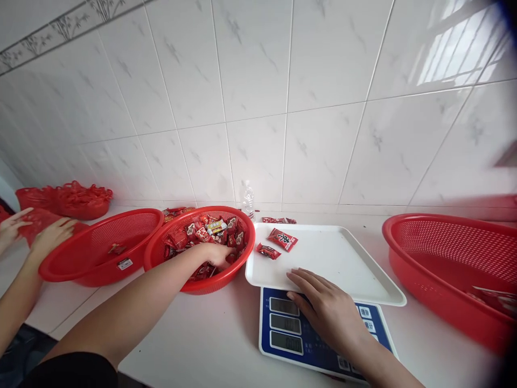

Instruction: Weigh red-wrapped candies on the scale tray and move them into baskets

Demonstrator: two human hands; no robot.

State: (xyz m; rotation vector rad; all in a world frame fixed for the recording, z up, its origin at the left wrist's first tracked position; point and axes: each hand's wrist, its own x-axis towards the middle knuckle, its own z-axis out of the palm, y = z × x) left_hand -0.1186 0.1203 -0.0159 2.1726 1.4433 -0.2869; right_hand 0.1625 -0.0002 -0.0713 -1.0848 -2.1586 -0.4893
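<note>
1. I had the left hand [220, 256] down among the sweets [202, 233] in the middle basket [210, 286]. Fingertips buried, so couldn't tell if they pinched anything.
2. Right hand [323, 299] held nothing: palm down, fingers nearly together, thumb apart, over the near edge of the tray [343, 258]. Looked like a rest or a light steadying; couldn't tell if it pressed.
3. Tray overlapped the scale [319, 355], likely as its pan. Digits too dim to read.
4. Large packet [281, 240] and small packet [267, 251] lay just apart on the tray's left side, nearest the middle basket: short reach.
5. Middle basket sat just beside the tray, between it and the left basket [100, 276]; right basket [428, 299] stood beyond the tray, leaving hand room.
6. Far left, a co-worker's hands [52, 237] held a red bag [37, 223], clear of mine.
</note>
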